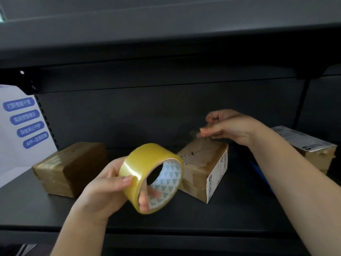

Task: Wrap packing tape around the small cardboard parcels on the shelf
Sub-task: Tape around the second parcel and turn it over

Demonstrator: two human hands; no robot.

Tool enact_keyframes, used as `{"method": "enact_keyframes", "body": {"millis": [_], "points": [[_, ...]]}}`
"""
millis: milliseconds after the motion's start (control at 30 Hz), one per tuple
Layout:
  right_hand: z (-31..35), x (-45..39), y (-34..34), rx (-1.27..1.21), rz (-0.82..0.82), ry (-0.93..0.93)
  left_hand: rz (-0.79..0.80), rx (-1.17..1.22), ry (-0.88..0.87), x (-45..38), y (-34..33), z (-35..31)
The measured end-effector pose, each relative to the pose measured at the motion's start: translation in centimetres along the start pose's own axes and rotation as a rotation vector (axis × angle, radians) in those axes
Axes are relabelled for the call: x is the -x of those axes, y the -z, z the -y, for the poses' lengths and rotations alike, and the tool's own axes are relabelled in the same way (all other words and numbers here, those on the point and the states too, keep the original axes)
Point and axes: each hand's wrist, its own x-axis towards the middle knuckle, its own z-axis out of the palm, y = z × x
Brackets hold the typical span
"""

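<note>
We judge a wrap is being started on the middle parcel [203, 167], which sits on the shelf [239, 209]. Our left hand [107, 187] grips the tape roll [147, 180] in front of that parcel. Our right hand [227, 126] hovers above its far edge, fingertips pinching something crinkled, probably the tape end. Next: press it down

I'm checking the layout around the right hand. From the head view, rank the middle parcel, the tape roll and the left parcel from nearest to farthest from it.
From the right hand:
1. Middle parcel, just beneath it.
2. Tape roll, gripped by the left hand.
3. Left parcel, far left on the shelf.
</note>
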Motion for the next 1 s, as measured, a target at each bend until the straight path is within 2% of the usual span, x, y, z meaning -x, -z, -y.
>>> {"method": "enact_keyframes", "body": {"millis": [100,200,267,333,467,533,600,700,733,900,1000], "points": [[-0.1,-0.3,0.4,0.013,-0.019,0.006,-0.083,-0.047,0.061,0.1,-0.3,-0.3],[-0.8,-1.2,0.6,-0.002,-0.108,-0.047,-0.416,-0.216,0.266,-0.4,-1.7,-0.8],[-1.4,-1.8,0.5,0.009,-0.139,-0.075,-0.534,-0.279,0.339,-1.0,-2.8,-0.8],[-1.8,-2.2,0.6,0.01,-0.127,-0.077,-0.486,-0.247,0.29,-1.0,-2.7,-0.6],[-1.6,-2.3,1.6,-0.063,-0.095,-0.019,-0.104,-0.016,-0.006,-0.4,-1.3,-0.1],[-1.3,-2.4,2.0,-0.032,-0.097,0.008,-0.058,0.026,0.002,0.0,-0.6,0.3],[-1.5,-2.7,2.5,0.024,-0.14,0.015,-0.194,-0.087,0.107,0.0,-1.2,0.0],[-2.3,-3.1,2.7,0.112,-0.191,-0.01,-0.535,-0.165,0.282,-0.1,-1.9,-0.5],[-2.6,-3.3,2.6,0.144,-0.19,-0.016,-0.586,-0.192,0.329,-0.3,-2.3,-0.6],[-3.7,-3.7,3.4,0.154,-0.282,-0.01,-0.725,-0.223,0.428,-0.8,-3.3,-1.4],[-3.2,-3.6,4.2,0.165,-0.266,0.002,-0.751,-0.226,0.449,-0.3,-3.5,-2.1]]}}
